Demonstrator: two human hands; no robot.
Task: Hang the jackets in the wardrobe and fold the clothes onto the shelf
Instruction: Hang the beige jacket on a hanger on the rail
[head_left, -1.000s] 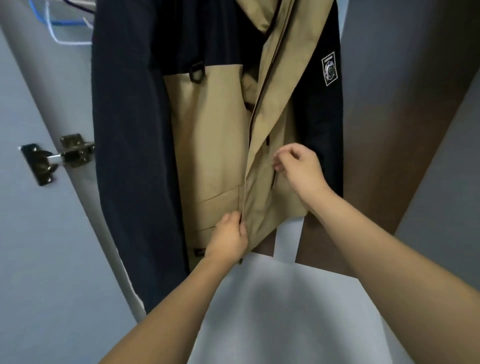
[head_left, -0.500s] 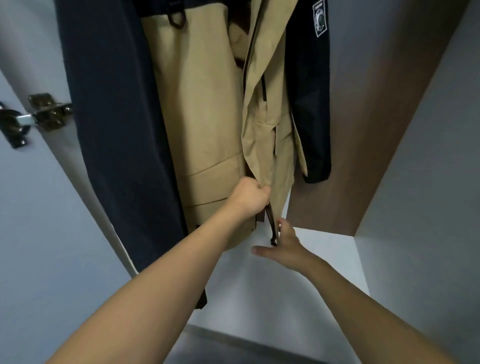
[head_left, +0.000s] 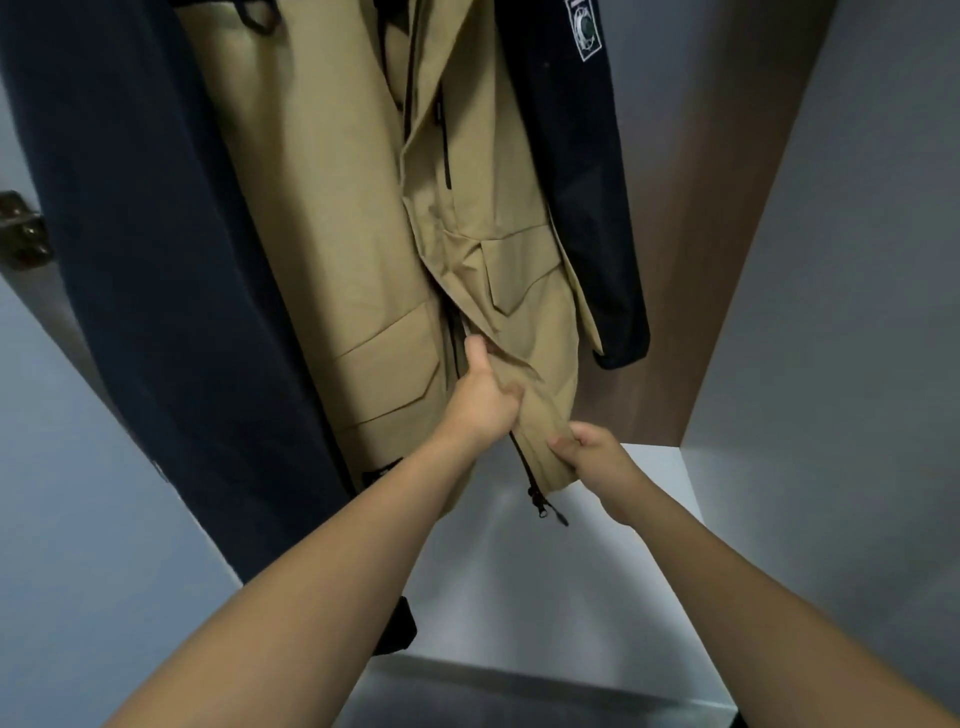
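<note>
Bare forearms reach up from the bottom of the view toward the hem of a hanging garment. Nearest of the two, the right hand (head_left: 592, 457) has its fingers curled and its thumb pressed down, pinching the lower corner of the right front panel of the jacket (head_left: 337, 218). Just beside it and a little higher, the left hand (head_left: 485, 395) grips the front edge of that same panel, thumb pointing upward along the opening and fingers wrapped into the tan fabric. Between the two hands runs the dark zipper, and its pull (head_left: 543, 506) dangles free below the hem.

Beyond the hands, the jacket hangs inside the wardrobe with its front unzipped: tan body with flap pockets, dark navy sleeves on each side. A white patch (head_left: 584, 31) sits high on the sleeve at the right. Beneath the hem lies the pale floor panel of the wardrobe (head_left: 545, 597). Behind the jacket stands a brown back panel (head_left: 727, 208), meeting a grey side wall (head_left: 857, 312) on the right. At the far left edge a metal hinge (head_left: 21, 234) shows on the grey door.
</note>
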